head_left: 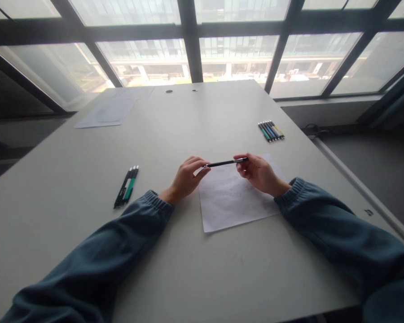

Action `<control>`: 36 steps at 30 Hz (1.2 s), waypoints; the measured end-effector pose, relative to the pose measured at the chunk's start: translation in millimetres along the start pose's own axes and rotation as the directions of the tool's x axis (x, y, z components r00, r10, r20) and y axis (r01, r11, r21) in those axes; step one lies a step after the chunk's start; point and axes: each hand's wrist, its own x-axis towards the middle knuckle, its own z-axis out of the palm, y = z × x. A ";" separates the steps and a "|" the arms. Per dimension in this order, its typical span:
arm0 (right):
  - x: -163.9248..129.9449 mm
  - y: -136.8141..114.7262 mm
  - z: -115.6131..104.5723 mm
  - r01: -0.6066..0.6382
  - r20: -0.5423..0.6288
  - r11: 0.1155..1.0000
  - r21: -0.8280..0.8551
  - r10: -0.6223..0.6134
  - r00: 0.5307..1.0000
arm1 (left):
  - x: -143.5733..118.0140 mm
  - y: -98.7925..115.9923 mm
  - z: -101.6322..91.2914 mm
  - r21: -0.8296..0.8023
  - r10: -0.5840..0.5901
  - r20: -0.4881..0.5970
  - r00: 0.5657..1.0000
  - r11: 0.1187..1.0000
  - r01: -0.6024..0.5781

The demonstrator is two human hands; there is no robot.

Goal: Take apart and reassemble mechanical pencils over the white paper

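Note:
Between my hands a slim black pen (222,163) is held nearly level above a white sheet of paper (239,202). My left hand (189,175) pinches its left end between thumb and fingers. The fingers of my right hand (257,171) are closed on the other end, where a grey band shows. Faint marks appear on the paper, too weak to read. To the left of my left forearm lie several pens (126,186) side by side, black with white tops and some green.
At the right, farther back, several pens (271,131) with green, blue and yellow parts lie in a row. More paper sheets (104,110) rest at the far left of the white table (175,128). Two small round fittings (169,91) sit near the far edge, before the windows.

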 end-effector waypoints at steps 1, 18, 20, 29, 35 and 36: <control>0.7 -0.2 0.0 0.012 -0.019 1.000 0.004 -0.012 1.000 | 0.0 -0.3 0.1 0.003 -0.004 -0.005 1.000 1.000 0.004; 6.3 14.5 2.8 0.328 -0.111 0.716 -0.617 -0.491 0.864 | 2.8 -5.2 -0.3 -0.180 -0.261 -0.187 0.947 0.957 0.229; 7.3 15.8 0.4 0.310 -0.107 0.700 -0.643 -0.484 0.869 | 2.5 -8.5 0.8 -0.197 -0.290 -0.217 0.932 0.948 0.249; 6.8 20.4 -1.0 0.246 -0.064 0.625 -0.741 -0.430 0.901 | 1.5 -12.3 0.5 -0.211 -0.297 -0.262 0.918 0.946 0.246; 2.7 13.5 3.4 0.247 0.068 0.391 -0.887 -0.417 0.907 | 2.5 -13.8 1.1 -0.247 -0.308 -0.279 0.909 0.938 0.242; 1.8 12.5 4.8 0.252 0.090 0.347 -0.903 -0.421 0.902 | 2.5 -14.2 1.4 -0.254 -0.309 -0.281 0.909 0.937 0.241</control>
